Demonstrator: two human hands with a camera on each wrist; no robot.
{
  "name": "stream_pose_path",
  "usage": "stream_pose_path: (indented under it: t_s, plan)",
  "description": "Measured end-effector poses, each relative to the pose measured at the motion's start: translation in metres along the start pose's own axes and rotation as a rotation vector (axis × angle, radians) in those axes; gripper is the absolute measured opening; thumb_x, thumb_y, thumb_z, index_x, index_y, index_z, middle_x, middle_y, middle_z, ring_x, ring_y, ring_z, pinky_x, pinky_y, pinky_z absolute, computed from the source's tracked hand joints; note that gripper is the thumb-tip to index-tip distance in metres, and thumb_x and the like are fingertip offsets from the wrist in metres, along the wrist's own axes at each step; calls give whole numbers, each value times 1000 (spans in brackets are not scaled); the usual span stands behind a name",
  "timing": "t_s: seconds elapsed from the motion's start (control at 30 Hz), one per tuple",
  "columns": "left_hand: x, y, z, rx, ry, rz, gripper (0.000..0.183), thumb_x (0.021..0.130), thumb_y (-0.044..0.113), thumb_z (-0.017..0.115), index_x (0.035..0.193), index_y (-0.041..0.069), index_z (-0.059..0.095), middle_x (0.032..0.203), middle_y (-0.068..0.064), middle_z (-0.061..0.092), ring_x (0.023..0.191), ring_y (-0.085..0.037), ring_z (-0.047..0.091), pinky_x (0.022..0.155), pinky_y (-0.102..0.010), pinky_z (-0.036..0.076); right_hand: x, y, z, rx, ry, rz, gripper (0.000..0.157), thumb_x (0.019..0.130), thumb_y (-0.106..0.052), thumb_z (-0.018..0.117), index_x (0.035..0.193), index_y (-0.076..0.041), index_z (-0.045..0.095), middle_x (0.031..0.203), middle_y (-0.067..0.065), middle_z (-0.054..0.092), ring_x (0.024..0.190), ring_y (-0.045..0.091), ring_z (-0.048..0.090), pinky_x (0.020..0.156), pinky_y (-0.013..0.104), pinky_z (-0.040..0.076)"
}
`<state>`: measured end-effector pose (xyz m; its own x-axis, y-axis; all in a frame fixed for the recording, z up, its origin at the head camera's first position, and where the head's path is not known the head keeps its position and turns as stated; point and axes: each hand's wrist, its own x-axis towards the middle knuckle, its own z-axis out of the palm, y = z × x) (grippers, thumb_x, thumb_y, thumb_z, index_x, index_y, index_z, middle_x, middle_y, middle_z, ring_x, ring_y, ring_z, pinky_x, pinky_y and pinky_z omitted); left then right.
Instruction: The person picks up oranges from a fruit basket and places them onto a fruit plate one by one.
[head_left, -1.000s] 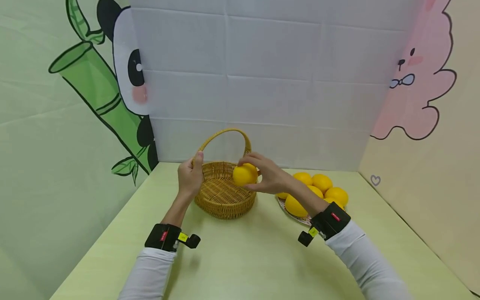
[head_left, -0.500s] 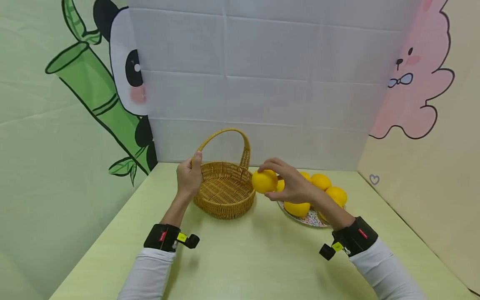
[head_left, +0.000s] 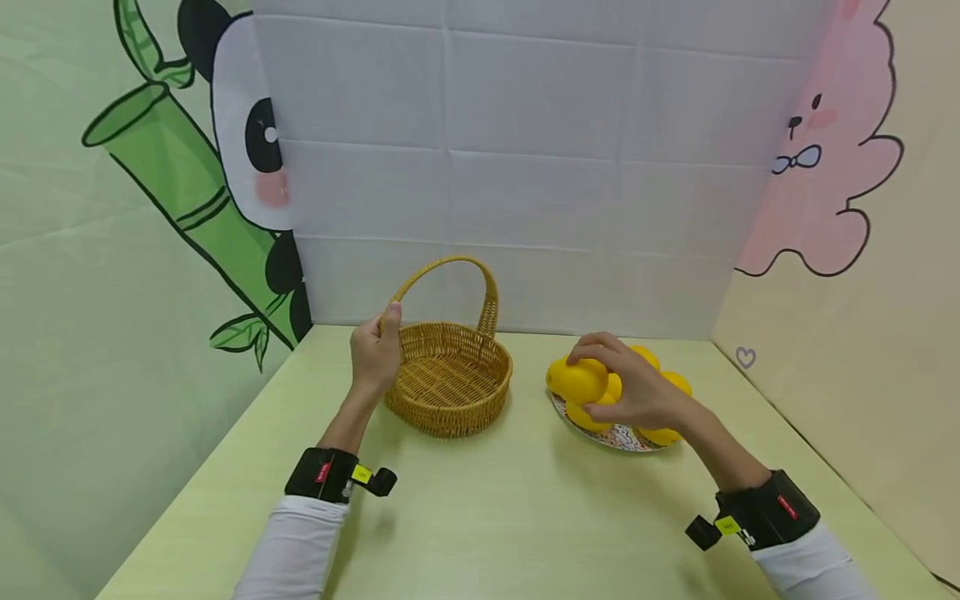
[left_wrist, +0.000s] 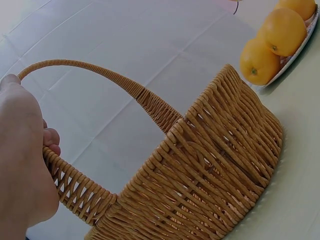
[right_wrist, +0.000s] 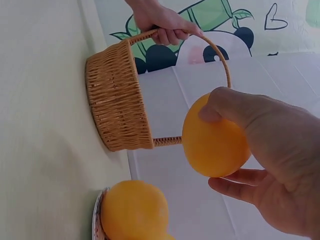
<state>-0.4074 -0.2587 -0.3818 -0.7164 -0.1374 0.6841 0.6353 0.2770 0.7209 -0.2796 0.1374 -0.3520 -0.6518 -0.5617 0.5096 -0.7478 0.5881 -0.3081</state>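
Note:
My left hand (head_left: 375, 354) grips one side of the arched handle of a round wicker basket (head_left: 450, 421), which sits upright on the table with its woven floor showing. Thumb and fingers of my right hand (head_left: 633, 385) hold an orange (head_left: 585, 382) raised above the left part of a patterned plate (head_left: 626, 439). In the right wrist view the held orange (right_wrist: 215, 142) is pinched between thumb and fingertips, apart from the orange (right_wrist: 134, 210) below on the plate. Several more oranges (left_wrist: 283, 32) lie on that plate, partly hidden by my right hand in the head view.
The pale table (head_left: 480, 517) stretches in front of basket and plate. A white cloth backdrop (head_left: 525, 167) closes off the back. A panda and bamboo drawing (head_left: 258, 133) is on the left, a pink animal drawing (head_left: 832, 175) on the right.
My right hand has carried the orange from over the basket rightward to over the plate. My left hand keeps its grip on the handle, and the basket stays in place.

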Motion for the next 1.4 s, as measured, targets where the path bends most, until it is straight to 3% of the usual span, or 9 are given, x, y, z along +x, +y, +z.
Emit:
stream_pose_path:
  t_s: [0.27, 0.57, 1.4]
  plan:
    - [-1, -2, 0, -4, -5, -17, 65, 106, 56, 47, 57, 15, 35, 46, 6, 29, 38, -8, 22, 36, -21, 15, -35, 11, -9, -65, -63, 53, 63, 71, -5, 87, 127, -18, 61, 136, 0, 48, 125, 16, 43, 98, 49, 50]
    - [1, -1, -3, -19, -15, -24, 65, 105, 57, 46, 58, 15, 34, 46, 6, 30, 38, -8, 22, 36, -21, 15, -60, 18, -7, -145, -109, 123, 59, 73, -7, 88, 125, -18, 63, 138, 2, 46, 124, 21, 44, 97, 50, 50]
    - [1, -2, -1, -2, -12, -18, 67, 105, 58, 45, 57, 14, 34, 46, 5, 29, 38, -9, 21, 36, -22, 15, -72, 29, 12, -223, -211, 106, 61, 70, -1, 81, 125, -20, 64, 141, 7, 50, 117, 18, 49, 90, 42, 54]
